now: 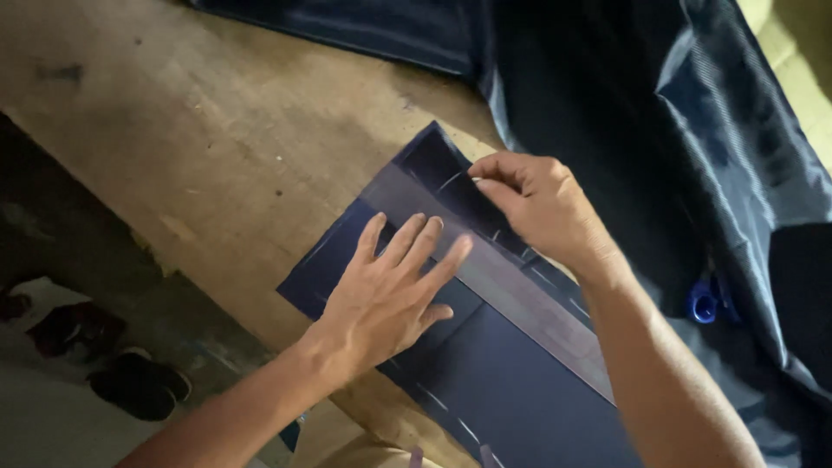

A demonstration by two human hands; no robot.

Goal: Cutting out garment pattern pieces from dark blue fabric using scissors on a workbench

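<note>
A flat piece of dark navy fabric lies on a worn wooden table, with pale chalk lines drawn on it. A long grey strip like a ruler lies diagonally across the fabric. My left hand presses flat on the fabric and the strip's near edge, fingers spread. My right hand is pinched on a small white piece of chalk whose tip touches the fabric just beyond the strip.
A large heap of shiny dark navy cloth covers the table's right and far side. Blue scissor handles rest on it at right. Dark shoes sit on the floor beyond the table's left edge.
</note>
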